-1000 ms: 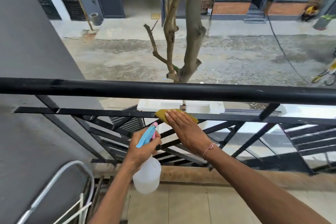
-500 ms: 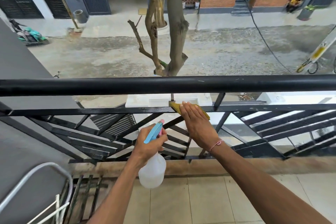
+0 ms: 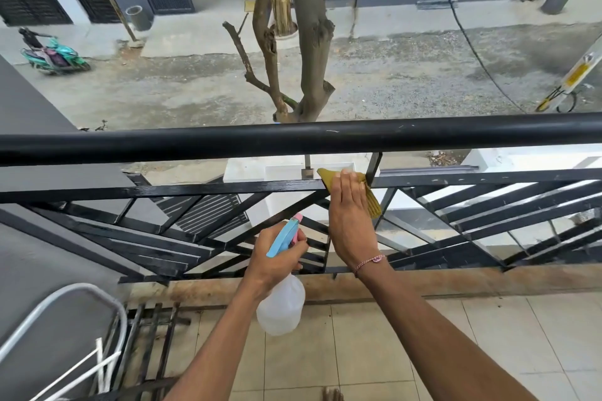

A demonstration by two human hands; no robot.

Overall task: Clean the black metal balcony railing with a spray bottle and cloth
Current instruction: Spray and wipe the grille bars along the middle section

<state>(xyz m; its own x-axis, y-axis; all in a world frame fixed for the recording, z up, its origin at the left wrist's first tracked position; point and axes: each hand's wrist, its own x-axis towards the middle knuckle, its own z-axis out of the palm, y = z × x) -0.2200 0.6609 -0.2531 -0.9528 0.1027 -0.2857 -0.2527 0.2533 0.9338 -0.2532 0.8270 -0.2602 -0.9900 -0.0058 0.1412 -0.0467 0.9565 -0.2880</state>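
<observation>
We are in the wiping step. The right hand (image 3: pixel 348 215) lies flat, fingers straight and together, pressing the yellow cloth (image 3: pixel 371 197) onto the flat horizontal bar (image 3: pixel 195 188) of the black railing (image 3: pixel 488 202), just below the round top rail (image 3: pixel 163 143). The cloth is folded over the bar's upper edge, beside a short vertical strut (image 3: pixel 373 166). The left hand (image 3: pixel 277 257) grips the neck of the spray bottle (image 3: pixel 281 309), fingers curled round it below the blue trigger head (image 3: pixel 283 234); the bottle hangs upright, near the diagonal slats and apart from them.

We judge that the next move calls for sliding the cloth along the bar with steady pressure, working round the strut, and spraying the next section when needed.

The bar to the left of the cloth looks glossy, possibly wet. The balcony floor (image 3: pixel 358 352) is pale tile. A white tubular frame (image 3: pixel 81 303) stands at the lower left corner. Beyond the railing lie a street and a tree trunk (image 3: pixel 312 42).
</observation>
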